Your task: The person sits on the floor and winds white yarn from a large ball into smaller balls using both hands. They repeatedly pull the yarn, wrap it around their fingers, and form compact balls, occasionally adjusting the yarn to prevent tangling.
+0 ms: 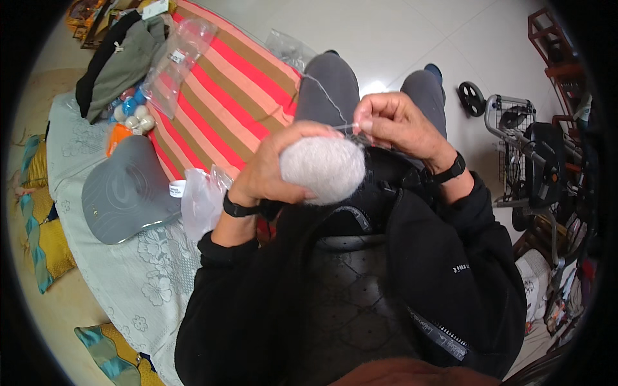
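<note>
My left hand (263, 166) is wrapped around a fuzzy, off-white oval ball of wool-like material (323, 169), held above my lap. Close by on the right, my right hand (403, 125) pinches a thin pale strand (346, 126) between thumb and fingertips. That strand stretches across toward the top of the ball. A grey yarn (324, 91) trails over my left thigh and down to both hands. Under the right fingers sits a small grey yarn tangle (357, 139), partly hidden. The palm side of the ball is covered by my left hand.
On my left, a striped cloth (241, 96) bears a clear plastic package (181, 62), a grey cap (128, 193), white and blue balls (135, 111) and a translucent bag (200, 200). A wheeled walker (519, 144) stands on the tiled floor to my right.
</note>
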`<state>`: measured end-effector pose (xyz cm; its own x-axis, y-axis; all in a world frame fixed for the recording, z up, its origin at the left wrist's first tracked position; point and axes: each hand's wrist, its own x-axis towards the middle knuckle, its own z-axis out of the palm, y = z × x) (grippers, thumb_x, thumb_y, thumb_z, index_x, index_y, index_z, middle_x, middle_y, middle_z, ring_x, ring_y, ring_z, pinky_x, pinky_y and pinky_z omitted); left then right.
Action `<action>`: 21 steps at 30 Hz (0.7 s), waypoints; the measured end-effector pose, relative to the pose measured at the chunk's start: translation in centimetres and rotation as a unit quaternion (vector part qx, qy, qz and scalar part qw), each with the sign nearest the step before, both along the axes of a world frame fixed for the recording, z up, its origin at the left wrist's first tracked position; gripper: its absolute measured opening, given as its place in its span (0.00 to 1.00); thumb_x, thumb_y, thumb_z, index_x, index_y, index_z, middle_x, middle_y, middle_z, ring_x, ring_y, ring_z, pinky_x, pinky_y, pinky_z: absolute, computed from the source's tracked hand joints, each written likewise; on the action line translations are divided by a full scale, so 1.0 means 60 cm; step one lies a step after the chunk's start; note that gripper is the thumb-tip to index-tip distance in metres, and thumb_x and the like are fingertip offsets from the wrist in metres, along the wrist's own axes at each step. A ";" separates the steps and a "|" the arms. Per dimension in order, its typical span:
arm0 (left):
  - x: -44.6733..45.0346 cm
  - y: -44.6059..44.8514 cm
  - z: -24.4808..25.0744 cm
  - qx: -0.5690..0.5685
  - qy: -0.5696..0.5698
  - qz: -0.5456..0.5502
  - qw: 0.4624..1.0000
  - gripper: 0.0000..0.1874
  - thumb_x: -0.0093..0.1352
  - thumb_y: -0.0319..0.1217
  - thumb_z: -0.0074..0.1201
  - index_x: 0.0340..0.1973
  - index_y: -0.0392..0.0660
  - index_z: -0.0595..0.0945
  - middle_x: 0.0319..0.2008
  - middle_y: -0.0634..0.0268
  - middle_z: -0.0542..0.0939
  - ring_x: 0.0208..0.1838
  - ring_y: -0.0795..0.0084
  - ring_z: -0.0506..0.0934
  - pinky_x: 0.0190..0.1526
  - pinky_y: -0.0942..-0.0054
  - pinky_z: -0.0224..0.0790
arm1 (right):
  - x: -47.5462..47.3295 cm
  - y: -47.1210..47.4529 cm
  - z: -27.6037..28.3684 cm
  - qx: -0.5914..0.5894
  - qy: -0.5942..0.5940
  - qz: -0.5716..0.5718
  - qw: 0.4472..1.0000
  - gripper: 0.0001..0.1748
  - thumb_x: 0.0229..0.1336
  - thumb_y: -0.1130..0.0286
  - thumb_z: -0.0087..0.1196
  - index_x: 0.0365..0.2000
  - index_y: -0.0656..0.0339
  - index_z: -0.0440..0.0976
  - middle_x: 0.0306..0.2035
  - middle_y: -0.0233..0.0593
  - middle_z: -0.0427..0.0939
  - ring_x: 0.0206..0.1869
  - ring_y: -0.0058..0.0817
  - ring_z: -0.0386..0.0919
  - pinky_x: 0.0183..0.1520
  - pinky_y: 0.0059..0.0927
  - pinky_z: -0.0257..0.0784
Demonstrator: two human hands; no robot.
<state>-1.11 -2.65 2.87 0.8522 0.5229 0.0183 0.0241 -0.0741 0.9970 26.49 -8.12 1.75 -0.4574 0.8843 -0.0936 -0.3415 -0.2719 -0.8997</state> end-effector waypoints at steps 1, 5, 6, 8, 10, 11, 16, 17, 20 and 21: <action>0.000 0.006 0.005 0.016 -0.009 -0.007 1.000 0.47 0.47 0.48 0.73 0.59 0.37 0.77 0.58 0.49 0.78 0.63 0.56 0.77 0.66 0.58 0.66 | -0.004 0.003 0.002 0.007 0.017 0.002 1.000 0.07 0.68 0.69 0.54 0.36 0.63 0.77 0.31 0.25 0.77 0.26 0.09 0.68 0.27 0.15 0.60; -0.018 0.045 0.044 0.066 0.021 0.052 0.996 0.41 0.48 0.38 0.70 0.59 0.41 0.77 0.56 0.55 0.80 0.60 0.60 0.78 0.63 0.61 0.70 | -0.032 0.045 -0.012 -0.013 -0.041 0.018 0.999 0.07 0.68 0.70 0.54 0.36 0.63 0.77 0.28 0.25 0.75 0.25 0.09 0.66 0.26 0.15 0.58; -0.027 0.057 0.054 0.144 0.070 0.056 0.986 0.40 0.48 0.38 0.70 0.58 0.41 0.78 0.55 0.55 0.81 0.59 0.59 0.79 0.62 0.61 0.71 | -0.049 0.066 -0.024 -0.013 -0.021 0.016 1.000 0.07 0.68 0.70 0.54 0.36 0.63 0.77 0.28 0.25 0.74 0.25 0.09 0.65 0.26 0.15 0.58; -0.041 0.079 0.061 0.282 0.131 0.051 0.949 0.37 0.49 0.35 0.68 0.56 0.41 0.78 0.51 0.53 0.82 0.55 0.55 0.81 0.58 0.61 0.74 | -0.081 0.099 -0.049 -0.058 -0.014 0.001 0.998 0.06 0.68 0.71 0.53 0.37 0.62 0.77 0.27 0.25 0.73 0.24 0.09 0.64 0.26 0.15 0.57; -0.062 0.085 0.059 0.322 0.162 0.066 0.930 0.36 0.49 0.33 0.67 0.55 0.41 0.79 0.50 0.51 0.82 0.54 0.51 0.81 0.57 0.60 0.74 | -0.105 0.122 -0.075 -0.044 0.004 0.030 0.999 0.06 0.68 0.71 0.53 0.36 0.61 0.77 0.27 0.25 0.73 0.23 0.10 0.63 0.26 0.15 0.57; -0.076 0.086 0.055 0.337 0.179 0.075 0.921 0.35 0.49 0.32 0.67 0.55 0.40 0.79 0.50 0.50 0.82 0.53 0.50 0.81 0.56 0.60 0.74 | -0.119 0.131 -0.088 -0.054 -0.016 0.033 0.998 0.06 0.69 0.71 0.52 0.35 0.61 0.76 0.27 0.24 0.73 0.23 0.10 0.63 0.25 0.15 0.56; -0.155 0.090 -0.019 0.445 0.265 0.131 0.845 0.34 0.49 0.28 0.66 0.54 0.42 0.79 0.53 0.56 0.81 0.58 0.47 0.78 0.58 0.55 0.73 | -0.206 0.177 -0.141 -0.140 0.014 0.052 0.989 0.06 0.70 0.71 0.53 0.34 0.59 0.75 0.25 0.23 0.73 0.22 0.10 0.61 0.24 0.14 0.56; -0.170 0.088 -0.043 0.468 0.277 0.169 0.822 0.34 0.49 0.28 0.66 0.55 0.42 0.78 0.54 0.55 0.81 0.58 0.46 0.77 0.59 0.55 0.72 | -0.225 0.184 -0.153 -0.155 0.018 0.051 0.987 0.06 0.70 0.71 0.53 0.34 0.59 0.75 0.25 0.23 0.73 0.21 0.10 0.61 0.24 0.14 0.56; -0.198 0.072 -0.121 0.504 0.333 0.260 0.753 0.38 0.51 0.30 0.69 0.60 0.44 0.75 0.60 0.55 0.77 0.64 0.44 0.72 0.64 0.52 0.68 | -0.274 0.201 -0.191 -0.155 -0.004 0.079 0.985 0.06 0.72 0.70 0.52 0.38 0.59 0.77 0.27 0.23 0.74 0.24 0.09 0.62 0.25 0.14 0.55; -0.200 0.058 -0.145 0.498 0.349 0.285 0.741 0.39 0.52 0.30 0.69 0.61 0.45 0.75 0.62 0.54 0.76 0.66 0.43 0.70 0.65 0.51 0.66 | -0.289 0.203 -0.205 -0.138 -0.018 0.086 0.986 0.06 0.72 0.70 0.51 0.39 0.59 0.77 0.28 0.22 0.74 0.25 0.09 0.61 0.26 0.13 0.54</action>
<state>-13.11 0.85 -5.80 0.4814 0.8251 0.2959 0.8181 -0.5441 0.1861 9.16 4.04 -10.54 -0.5912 0.7318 -0.3390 -0.2376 -0.5597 -0.7939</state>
